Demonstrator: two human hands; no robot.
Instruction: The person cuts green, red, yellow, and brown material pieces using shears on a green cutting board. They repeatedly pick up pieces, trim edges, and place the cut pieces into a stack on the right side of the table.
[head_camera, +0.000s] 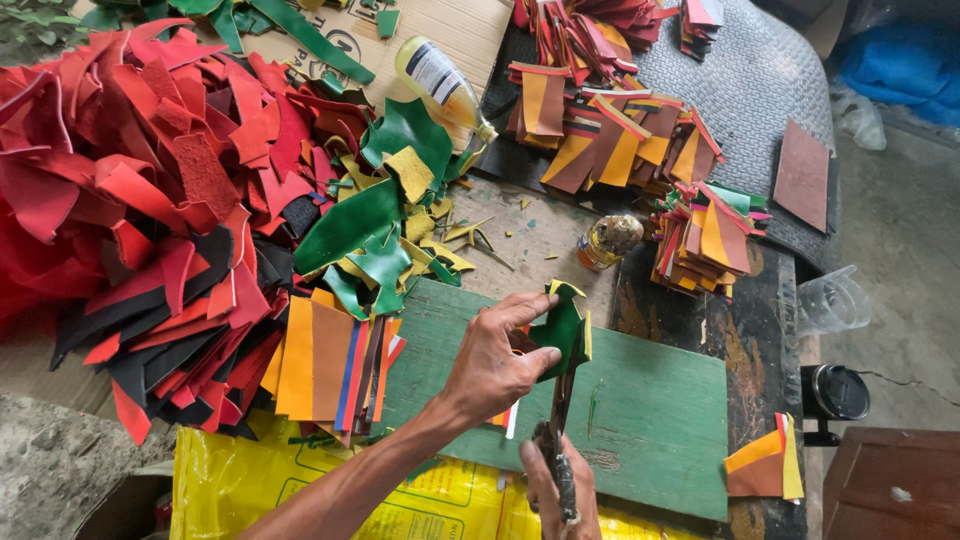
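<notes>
Green leather scrap (560, 335) under the scissors (558, 430), above the green board (650, 410)

The left hand (495, 365) pinches the scrap between thumb and fingers; the right hand (560, 490) is wrapped round the scissor handles (blades at the scrap). It looks light, floppy, likely to fold, so best gripped near the cut line

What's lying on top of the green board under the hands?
On the green board only small scrap bits show. Above it, the left hand holds a green leather piece and the right hand holds scissors; they hide the board beneath.
</notes>
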